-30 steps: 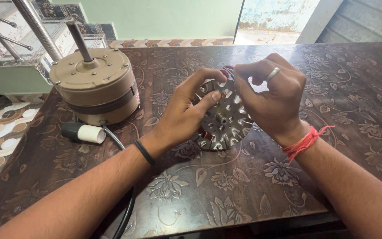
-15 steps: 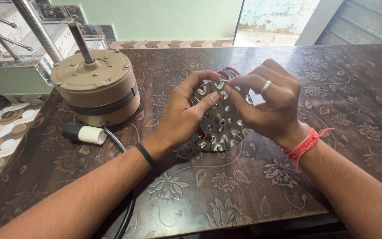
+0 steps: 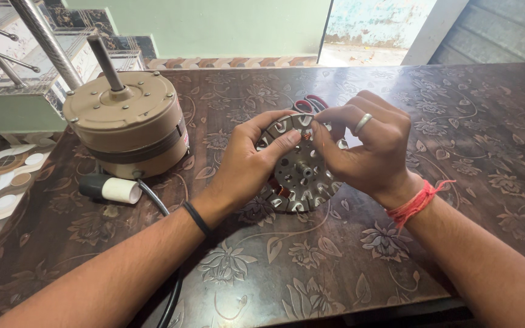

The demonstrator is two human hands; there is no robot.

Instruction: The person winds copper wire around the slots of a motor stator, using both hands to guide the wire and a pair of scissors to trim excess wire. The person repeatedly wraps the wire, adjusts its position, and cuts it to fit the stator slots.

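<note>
Between both sets of fingers, right at the centre of the dark floral tabletop, sits a round metal stator disc with a small shaft stub at its hub and copper windings showing through the slots at its lower edge. It leans tilted, its lower rim down on the tabletop, its face turned up toward the camera. The left hand wraps the disc's left rim, thumb pressed across the top of the face, the other fingers curled behind, so that hand is clamped on the disc. The right hand, wearing a silver ring, covers the disc's right side; its fingers are bunched and pinched down at the upper edge, beside the left thumb. What they pinch is too small to make out. A black band circles the left wrist, a red thread the right.

Just beyond the fingertips, red scissor handles peek out behind the disc. Left of the left hand lies a white cylindrical capacitor with a black cable running toward the near edge. Farther left and back stands a tan motor housing, its steel shaft pointing upward. Beyond that, a stair railing and an open doorway.
</note>
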